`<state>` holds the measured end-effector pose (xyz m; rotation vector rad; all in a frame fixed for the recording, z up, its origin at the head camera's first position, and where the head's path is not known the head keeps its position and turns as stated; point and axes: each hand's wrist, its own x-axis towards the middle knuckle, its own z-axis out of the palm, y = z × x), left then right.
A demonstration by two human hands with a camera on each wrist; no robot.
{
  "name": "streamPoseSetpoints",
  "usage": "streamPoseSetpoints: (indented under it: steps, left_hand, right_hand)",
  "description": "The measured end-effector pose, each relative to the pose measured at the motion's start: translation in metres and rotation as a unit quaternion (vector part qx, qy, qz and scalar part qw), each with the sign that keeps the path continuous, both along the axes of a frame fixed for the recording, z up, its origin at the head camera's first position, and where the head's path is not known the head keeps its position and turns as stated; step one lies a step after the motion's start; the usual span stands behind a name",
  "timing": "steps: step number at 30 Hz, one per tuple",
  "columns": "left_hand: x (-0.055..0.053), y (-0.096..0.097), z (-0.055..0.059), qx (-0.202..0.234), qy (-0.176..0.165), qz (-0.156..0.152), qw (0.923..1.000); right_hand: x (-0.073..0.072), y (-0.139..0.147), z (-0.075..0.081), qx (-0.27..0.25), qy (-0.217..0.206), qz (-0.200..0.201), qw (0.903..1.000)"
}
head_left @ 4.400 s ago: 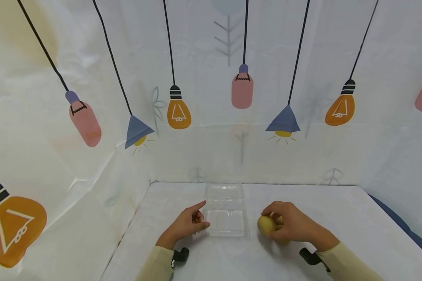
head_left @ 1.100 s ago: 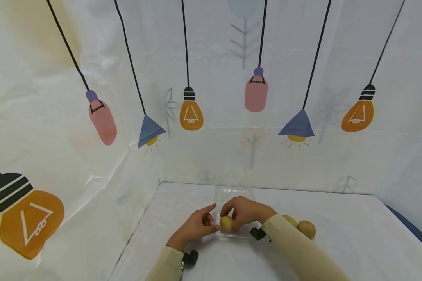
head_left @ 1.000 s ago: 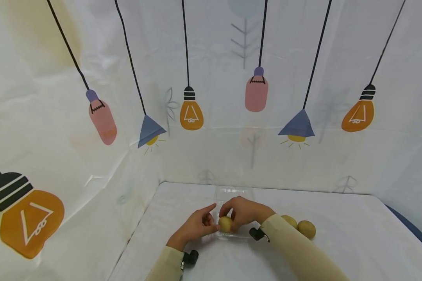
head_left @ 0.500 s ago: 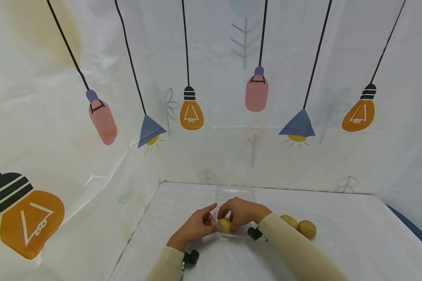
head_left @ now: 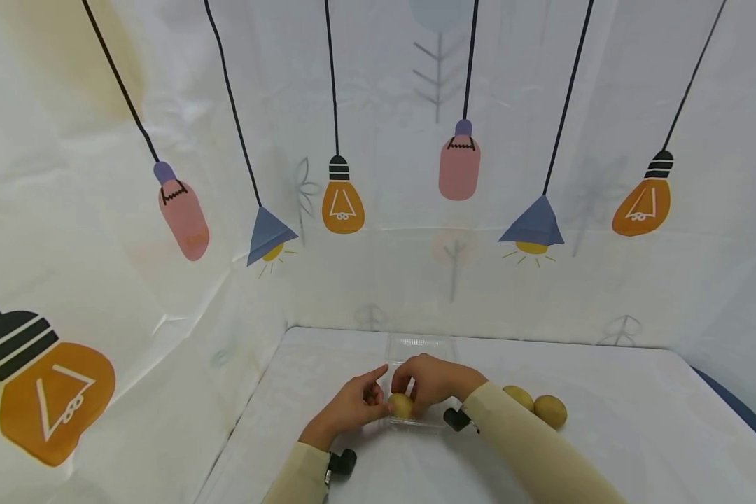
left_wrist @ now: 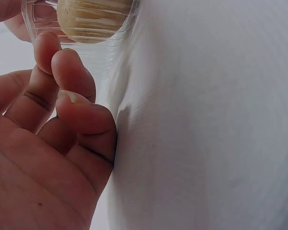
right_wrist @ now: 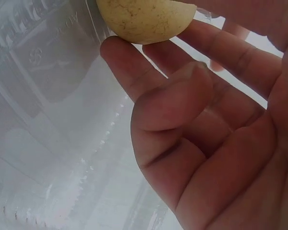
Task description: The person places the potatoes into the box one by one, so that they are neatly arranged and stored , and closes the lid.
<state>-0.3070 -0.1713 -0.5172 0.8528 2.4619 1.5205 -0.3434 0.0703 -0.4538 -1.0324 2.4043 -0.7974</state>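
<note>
A clear plastic clamshell container [head_left: 437, 424] lies on the white table with its lid laid back. My right hand [head_left: 437, 381] grips a yellowish potato [head_left: 401, 406] inside the container's left part. The right wrist view shows the potato [right_wrist: 146, 21] against the fingertips, with blemishes on its skin. My left hand [head_left: 349, 406] is at the container's left edge, thumb over the rim. In the left wrist view curled fingertips [left_wrist: 73, 72] touch the outside of the ridged wall, and the potato [left_wrist: 93, 21] shows through it.
Two more potatoes [head_left: 550, 411] lie together right of the container, one of them [head_left: 518, 397] partly behind the right forearm. A printed white sheet [head_left: 365, 280] hangs behind the table and along its left side.
My right hand has carried the potato from the right-hand group leftward into the container. Over the last second the potato has lowered and shifted slightly left. The left hand stays at the container.
</note>
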Motion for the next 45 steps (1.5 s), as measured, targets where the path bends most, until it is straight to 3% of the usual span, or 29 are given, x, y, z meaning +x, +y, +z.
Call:
streamPoseSetpoints:
  steps: [14,45]
  left_hand:
    - [0.002,0.004,-0.008,0.009,0.003,-0.009,0.9999]
    - [0.003,0.000,0.000,-0.007,-0.021,-0.002,0.9998]
  right_hand:
    - [0.004,0.004,-0.002,0.004,-0.005,-0.003,1.0000]
    - [0.004,0.010,0.011,0.028,0.005,-0.033,0.9991]
